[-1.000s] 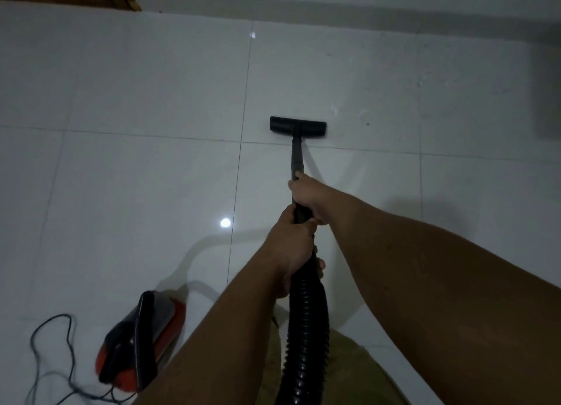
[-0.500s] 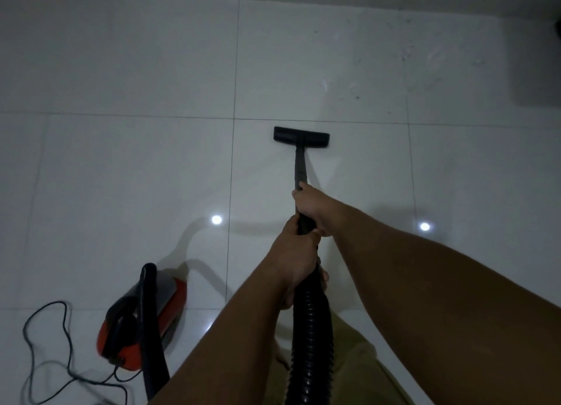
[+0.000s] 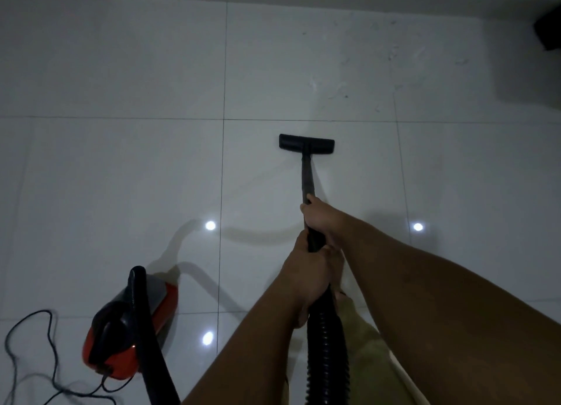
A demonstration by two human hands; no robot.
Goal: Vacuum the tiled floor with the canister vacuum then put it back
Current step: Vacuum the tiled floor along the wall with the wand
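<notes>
Nozzle pulled nearer since earlier; both hands gripping wand.

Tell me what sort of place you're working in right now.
Probably a room in a home, dimly lit: glossy white tiled floor mirroring ceiling lights, a red canister vacuum with its cord loose, and a wall base along the far edge.

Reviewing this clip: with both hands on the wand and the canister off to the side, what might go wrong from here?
1. The loose black power cord lies looped on the white tiled floor beside the red and black canister vacuum; it may snag or trip a foot.
2. The ribbed black hose runs close by the legs; pushing the black floor nozzle further could tug the canister over.
3. Specks lie ahead of the nozzle, easily missed in this dim light.
</notes>
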